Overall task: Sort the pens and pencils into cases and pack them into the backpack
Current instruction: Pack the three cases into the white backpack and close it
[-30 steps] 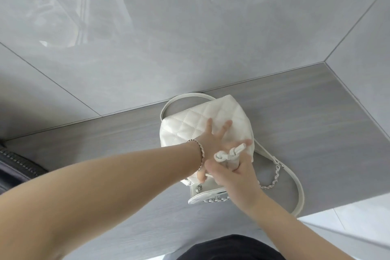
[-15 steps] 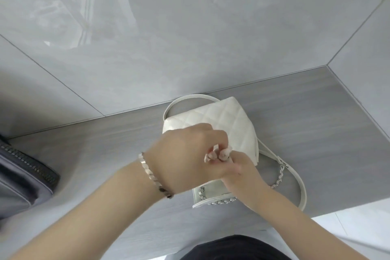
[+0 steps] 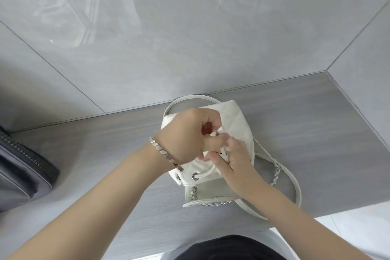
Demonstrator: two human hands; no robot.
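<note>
From my remote seat, the grey tiled wall (image 3: 190, 38) fills the upper part of the head view, and its glossy face carries pale reflections. Below it runs the grey wood-grain table (image 3: 306, 133), pushed against the wall. At the table's left edge lies a dark grey zippered case (image 3: 19, 177), cut off by the frame and well apart from everything else.

The white quilted backpack (image 3: 238, 120) stands on the table near the wall, right of centre. Both forearms reach over the table to it. The left grip (image 3: 185, 135) sits over the top of the backpack, fingers curled and pinching the white ends of the drawstring (image 3: 207, 172). The right grip (image 3: 238, 158) is just beside it and touching it, fingers curled round the same cord at the gathered mouth.

The backpack's shoulder strap (image 3: 295, 188) loops out on the table to the right. Its front flap (image 3: 211, 193) hangs open toward me, lying on the table. A silver bracelet (image 3: 164, 153) circles the left wrist. A short silver chain (image 3: 276, 175) joins the strap to the body. The cord passes through a metal eyelet (image 3: 195, 176) on the near rim.
</note>
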